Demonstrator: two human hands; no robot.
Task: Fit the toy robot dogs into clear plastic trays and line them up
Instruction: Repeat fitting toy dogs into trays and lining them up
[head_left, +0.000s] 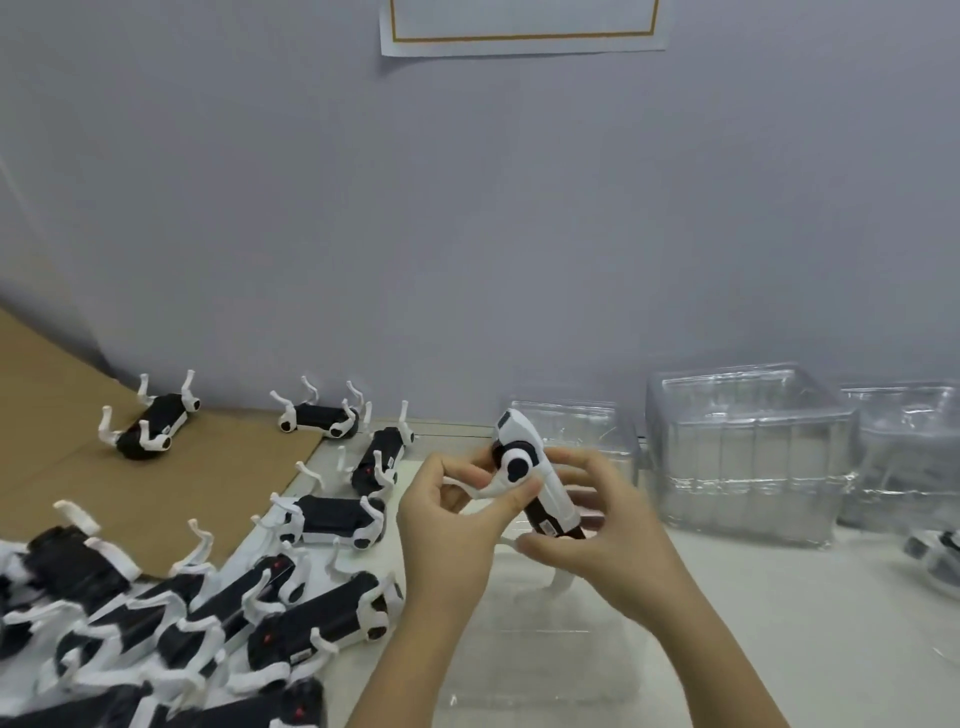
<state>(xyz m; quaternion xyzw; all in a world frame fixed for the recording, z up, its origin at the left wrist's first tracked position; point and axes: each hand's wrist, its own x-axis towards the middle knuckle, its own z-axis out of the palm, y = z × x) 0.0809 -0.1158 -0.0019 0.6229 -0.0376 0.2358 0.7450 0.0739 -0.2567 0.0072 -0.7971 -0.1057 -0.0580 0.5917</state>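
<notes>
Grey wall behind, white table below; the left hand pinches the toy dog by a thin leg, the right hand grips its body. Bending too hard could snap it.

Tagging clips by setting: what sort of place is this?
Probably a toy packing bench in a workshop or small factory: many identical toy robot dogs lie legs-up on the table, and stacks of clear plastic trays stand by the wall.
</notes>
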